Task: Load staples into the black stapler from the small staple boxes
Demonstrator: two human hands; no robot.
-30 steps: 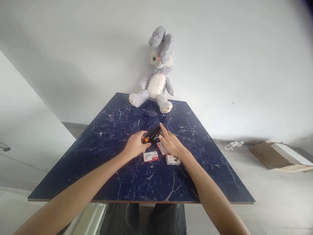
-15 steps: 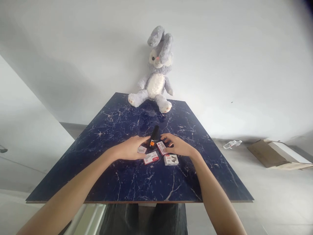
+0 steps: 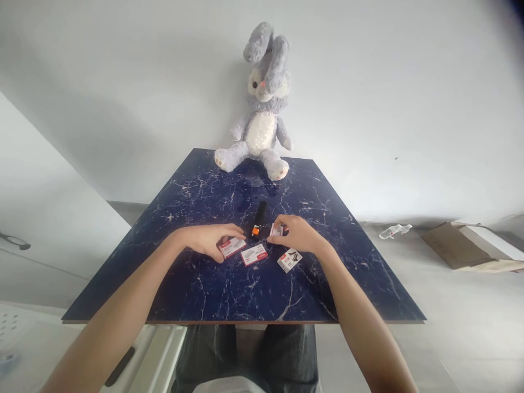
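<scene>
My left hand (image 3: 210, 240) is closed around a red-and-white staple box (image 3: 232, 247), its thumb at the near side and its fingers along the far edge. Another such box (image 3: 277, 230) sits between the thumb and fingers of my right hand (image 3: 298, 233), which hides part of it. Between the hands lies a black stapler (image 3: 259, 219) with an orange patch at its near end. A third red-and-white box (image 3: 254, 254) rests flat in front of the stapler. Right of that is a small white box (image 3: 290, 260) with a black staple remover pictured on it, turned at an angle.
A grey plush rabbit (image 3: 262, 131) sits at the far edge of the dark blue marbled table (image 3: 196, 191), against the wall. On the floor to the right are a clear plastic bottle (image 3: 395, 231) and an open cardboard box (image 3: 470, 245).
My left hand has moved its box leftward, apart from the middle one. My right hand has shifted its box up and right. The staple remover box has turned. The view has tilted slightly down.
</scene>
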